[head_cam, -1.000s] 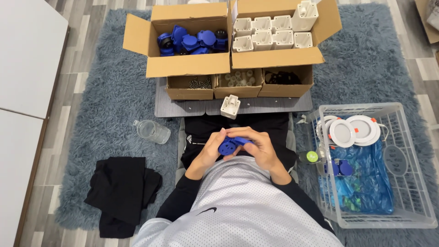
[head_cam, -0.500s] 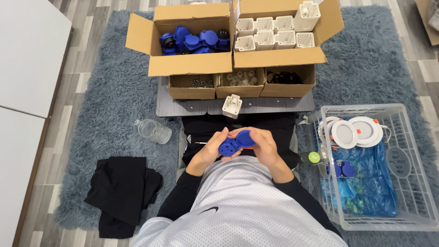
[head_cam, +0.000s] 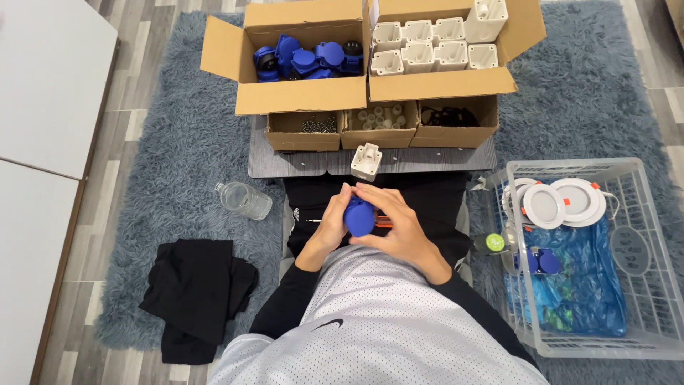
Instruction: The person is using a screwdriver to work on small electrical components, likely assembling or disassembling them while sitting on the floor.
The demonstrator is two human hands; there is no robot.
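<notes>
I sit on a grey-blue rug and hold a blue plastic socket part [head_cam: 358, 217] over my lap with both hands. My left hand [head_cam: 329, 227] cups it from the left and below. My right hand [head_cam: 399, 224] wraps it from the right, fingers curled over the top; a thin orange tool tip [head_cam: 385, 222] shows beside the part. A white plastic housing [head_cam: 366, 161] stands on the grey board [head_cam: 285, 162] just ahead of my hands.
Ahead are a carton of blue parts [head_cam: 306, 60], a carton of white housings [head_cam: 434, 43] and three small boxes of screws and bits [head_cam: 381, 125]. A clear jar [head_cam: 244, 199] and black cloth [head_cam: 196, 292] lie left. A white crate [head_cam: 641, 285] with round lamps stands right.
The blue part has been turned in my hands and pulled closer together between them; my right hand now covers more of it. The view has shifted slightly.
</notes>
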